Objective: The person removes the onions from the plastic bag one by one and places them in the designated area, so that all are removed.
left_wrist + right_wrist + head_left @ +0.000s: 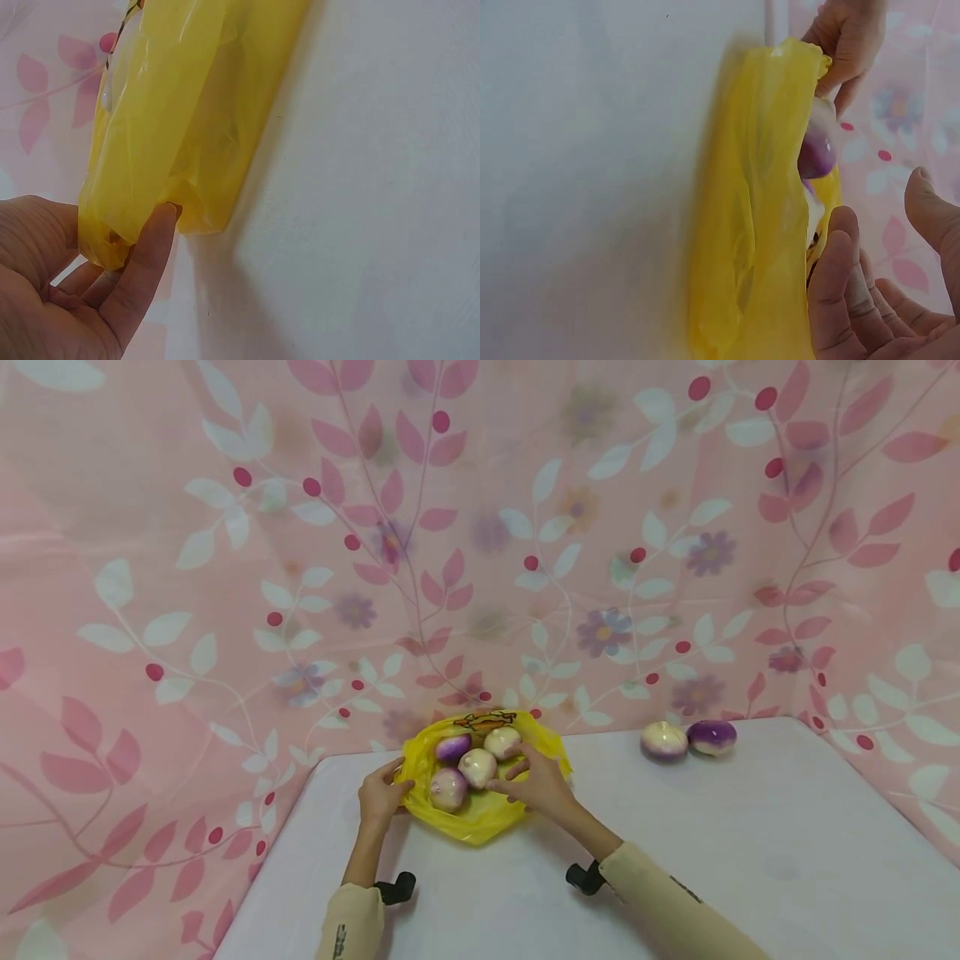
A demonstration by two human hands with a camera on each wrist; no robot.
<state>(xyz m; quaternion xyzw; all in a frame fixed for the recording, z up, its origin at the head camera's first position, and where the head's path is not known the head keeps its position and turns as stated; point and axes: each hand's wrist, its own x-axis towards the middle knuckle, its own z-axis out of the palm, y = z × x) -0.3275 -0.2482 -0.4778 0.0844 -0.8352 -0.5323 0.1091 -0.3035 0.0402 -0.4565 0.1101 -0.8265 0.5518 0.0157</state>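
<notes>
Head view: on a white table (690,843), the left hand (381,795) pinches the rim of a yellow plastic bag (476,828) containing four purple-and-white turnips (477,768) — the right hand (543,785), relaxed and empty, hangs over its right side; two more turnips (663,742) sit well apart, rightward

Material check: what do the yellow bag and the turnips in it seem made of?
Yellow bag: apparently thin plastic film, slightly glossy; it wrinkles and looks translucent.
Turnips: smooth, glossy, with bright highlights; possibly moulded plastic, though real ones can't be ruled out.
</notes>
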